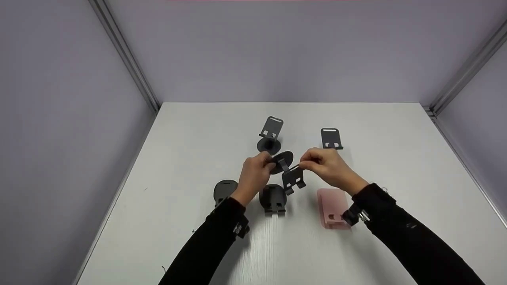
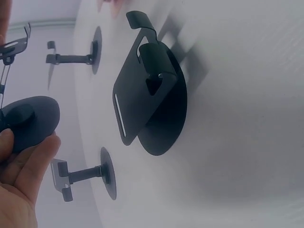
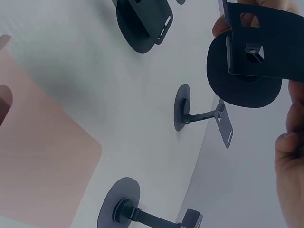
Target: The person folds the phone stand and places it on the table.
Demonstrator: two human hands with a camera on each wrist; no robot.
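A black phone stand [image 1: 293, 178] is held up over the table between both hands, its arm unfolded. My left hand [image 1: 255, 172] pinches the rim of its round base [image 2: 40, 116], thumb on one face and fingers on the other. With thumb and fingertips, my right hand [image 1: 326, 165] pinches the slotted end of its plate [image 3: 275, 42]; the two hooked lips point down toward the table. Just below, a second black phone stand [image 1: 273, 200] lies folded on its base. Another folded stand [image 1: 225, 190] sits partly hidden behind my left wrist.
Two unfolded black stands stand farther back, one at the middle [image 1: 271, 127] and one at the right [image 1: 331, 137], its base hidden behind my right hand. A pink folded stand [image 1: 332, 204] lies under my right wrist. Pale walls [image 1: 261, 51] enclose the white table [image 1: 158, 170].
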